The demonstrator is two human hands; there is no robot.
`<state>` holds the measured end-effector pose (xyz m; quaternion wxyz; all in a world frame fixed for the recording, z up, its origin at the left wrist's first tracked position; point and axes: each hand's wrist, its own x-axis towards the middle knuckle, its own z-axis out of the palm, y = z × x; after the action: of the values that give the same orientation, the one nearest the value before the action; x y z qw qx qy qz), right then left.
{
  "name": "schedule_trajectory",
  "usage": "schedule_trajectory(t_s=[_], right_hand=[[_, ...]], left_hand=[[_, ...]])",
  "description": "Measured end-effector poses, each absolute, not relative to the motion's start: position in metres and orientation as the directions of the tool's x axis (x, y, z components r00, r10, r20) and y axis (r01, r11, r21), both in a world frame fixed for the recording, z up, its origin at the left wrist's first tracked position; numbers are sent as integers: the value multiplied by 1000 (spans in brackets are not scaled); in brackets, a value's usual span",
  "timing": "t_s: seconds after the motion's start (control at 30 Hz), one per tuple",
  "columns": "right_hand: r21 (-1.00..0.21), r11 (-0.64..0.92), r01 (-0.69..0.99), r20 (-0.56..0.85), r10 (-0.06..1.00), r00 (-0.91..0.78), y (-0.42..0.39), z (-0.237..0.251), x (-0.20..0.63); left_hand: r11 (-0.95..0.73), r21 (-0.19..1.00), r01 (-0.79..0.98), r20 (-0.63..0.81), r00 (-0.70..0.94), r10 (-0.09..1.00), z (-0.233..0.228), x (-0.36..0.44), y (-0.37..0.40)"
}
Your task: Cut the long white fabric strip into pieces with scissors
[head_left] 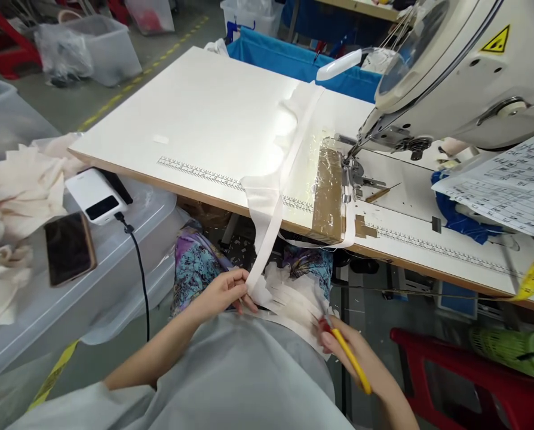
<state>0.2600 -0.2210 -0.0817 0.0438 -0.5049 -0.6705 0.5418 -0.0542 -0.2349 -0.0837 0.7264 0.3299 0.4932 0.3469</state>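
My left hand (226, 291) pinches the lower end of a pale fabric strip (271, 230) above my lap. That strip runs up over the table edge and across the white tabletop toward the back. In my right hand (350, 349) is a pair of scissors (350, 361) with yellow and red handles; the blades point up toward the fabric and are blurred. Between both hands, a heap of pale fabric pieces (294, 298) lies on my lap. A narrow band (350, 221) hangs from the sewing machine's presser foot area and loops under the table edge.
The sewing machine (450, 71) stands at the right, its needle area beside a brown taped block (328, 191). At left, a phone (70, 248), a white power bank (94, 197) and cream fabric (20, 197) rest on plastic bins. A red stool (468, 376) stands lower right.
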Motion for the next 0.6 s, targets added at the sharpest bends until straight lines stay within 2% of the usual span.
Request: schedule_trajectory(t_s=[0.03,0.1,0.27,0.5,0.6], right_hand=[[-791,-26,611,-481,645,-594,-214,-76,243],[-797,98,596,-461,540,-704,-199,-69,217],[-757,221,615,-505,399,-766,-171,-67,185],[-707,314,634,-530,359,-768,-158,-65,168],[-653,398,644,-506,403,-762,-159,-64,166]], left_hand=[[539,821,-189,-488,259,834,-82,-51,-239],[527,827,-194,-487,218,846,-78,-47,-244],[522,823,-226,-492,177,852,-78,-49,-249],[556,784,-277,-521,194,831,-78,-53,-248],[547,791,-275,-511,196,837,-79,-54,-248]])
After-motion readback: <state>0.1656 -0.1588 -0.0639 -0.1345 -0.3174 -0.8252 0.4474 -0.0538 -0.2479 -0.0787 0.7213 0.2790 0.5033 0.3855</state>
